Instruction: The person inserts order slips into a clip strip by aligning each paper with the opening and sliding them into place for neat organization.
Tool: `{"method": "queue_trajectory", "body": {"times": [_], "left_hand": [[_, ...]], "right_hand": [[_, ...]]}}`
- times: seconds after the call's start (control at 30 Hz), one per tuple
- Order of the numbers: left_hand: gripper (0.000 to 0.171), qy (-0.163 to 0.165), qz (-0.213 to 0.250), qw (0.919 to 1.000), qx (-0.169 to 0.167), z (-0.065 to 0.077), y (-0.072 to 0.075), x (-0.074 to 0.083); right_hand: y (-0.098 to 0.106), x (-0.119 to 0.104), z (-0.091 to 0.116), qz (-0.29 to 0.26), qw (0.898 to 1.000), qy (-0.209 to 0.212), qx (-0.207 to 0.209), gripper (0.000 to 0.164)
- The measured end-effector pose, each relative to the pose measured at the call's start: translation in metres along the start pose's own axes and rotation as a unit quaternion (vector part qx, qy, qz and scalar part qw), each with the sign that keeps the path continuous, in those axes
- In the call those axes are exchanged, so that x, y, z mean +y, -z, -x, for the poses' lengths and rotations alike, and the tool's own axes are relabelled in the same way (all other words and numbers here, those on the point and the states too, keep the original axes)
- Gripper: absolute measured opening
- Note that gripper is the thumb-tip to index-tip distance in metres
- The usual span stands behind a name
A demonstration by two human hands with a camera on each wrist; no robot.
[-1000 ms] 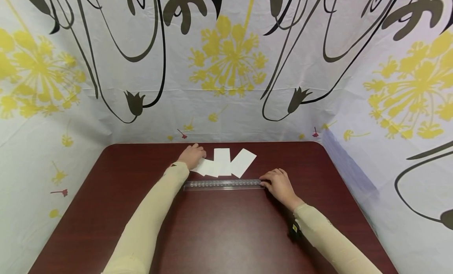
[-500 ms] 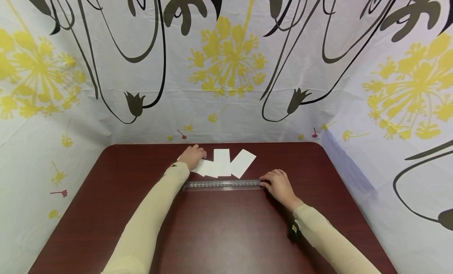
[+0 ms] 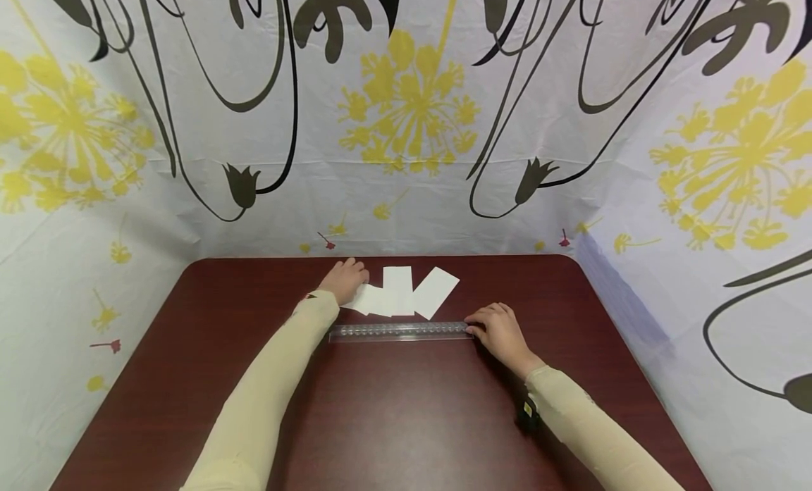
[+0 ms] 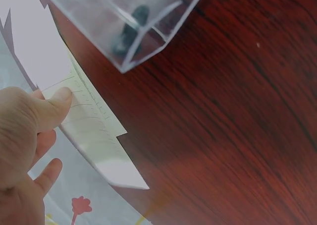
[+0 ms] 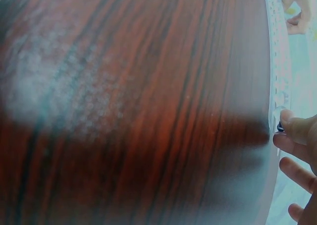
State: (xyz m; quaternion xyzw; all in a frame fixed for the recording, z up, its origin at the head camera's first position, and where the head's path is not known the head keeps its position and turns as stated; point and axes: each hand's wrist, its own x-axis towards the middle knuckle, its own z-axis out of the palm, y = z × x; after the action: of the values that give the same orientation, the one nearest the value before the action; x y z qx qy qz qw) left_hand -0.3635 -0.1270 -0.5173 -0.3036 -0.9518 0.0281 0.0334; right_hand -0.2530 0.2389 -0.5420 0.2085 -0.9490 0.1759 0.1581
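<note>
My left hand (image 3: 345, 280) is at the left end of several white paper cards (image 3: 398, 290) near the table's far side. In the left wrist view its thumb (image 4: 62, 96) lies on a card printed with lines (image 4: 91, 121), pinching it against fingers partly hidden beyond the edge. My right hand (image 3: 502, 334) pinches the right end of a long, clear plastic case (image 3: 400, 331) lying in front of the cards. A small dark thing (image 5: 281, 127) shows by the right thumb. Another dark piece (image 4: 133, 29) shows in or through the case's end.
The dark red wood table (image 3: 393, 420) stretches toward me, its far edge meeting a white cloth wall (image 3: 419, 202) printed with flowers. A separate white card (image 3: 436, 292) lies slanted at the right of the row. A black watch-like device (image 3: 528, 412) sits under the right sleeve.
Almost nothing differs. The left fingers have shifted very slightly, and the right hand and the case stay in place.
</note>
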Motion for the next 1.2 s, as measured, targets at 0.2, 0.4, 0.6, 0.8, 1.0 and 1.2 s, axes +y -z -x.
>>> {"method": "queue_trajectory", "body": {"times": [0.2, 0.4, 0.6, 0.8, 1.0, 1.2], "left_hand": [[0.025, -0.003, -0.002, 1.0000, 0.004, -0.0008, -0.0002, -0.0023], [0.024, -0.003, -0.008, 0.9999, 0.014, -0.0023, -0.0013, -0.0043], [0.022, -0.002, -0.027, 0.9995, 0.014, -0.0031, 0.0004, -0.0036], [0.023, 0.001, -0.040, 0.9992, 0.007, -0.0022, 0.0047, -0.0018], [0.014, -0.004, -0.055, 0.9984, 0.015, -0.0001, 0.0037, -0.0022], [0.008, -0.007, -0.066, 0.9977, 0.011, 0.0009, 0.0051, -0.0028]], "right_hand": [[0.0014, -0.0009, 0.0000, -0.001, 1.000, -0.002, -0.004, 0.016], [0.0017, -0.0007, -0.0002, -0.002, 1.000, -0.002, -0.002, 0.016], [-0.0001, 0.0004, 0.0005, -0.001, 1.000, 0.000, -0.002, 0.017], [-0.0005, 0.0009, 0.0003, -0.005, 1.000, 0.002, 0.003, 0.017], [-0.0018, 0.0010, 0.0000, -0.001, 1.000, 0.003, 0.005, 0.016], [-0.0018, 0.0016, 0.0001, 0.003, 1.000, 0.005, 0.009, 0.016]]}}
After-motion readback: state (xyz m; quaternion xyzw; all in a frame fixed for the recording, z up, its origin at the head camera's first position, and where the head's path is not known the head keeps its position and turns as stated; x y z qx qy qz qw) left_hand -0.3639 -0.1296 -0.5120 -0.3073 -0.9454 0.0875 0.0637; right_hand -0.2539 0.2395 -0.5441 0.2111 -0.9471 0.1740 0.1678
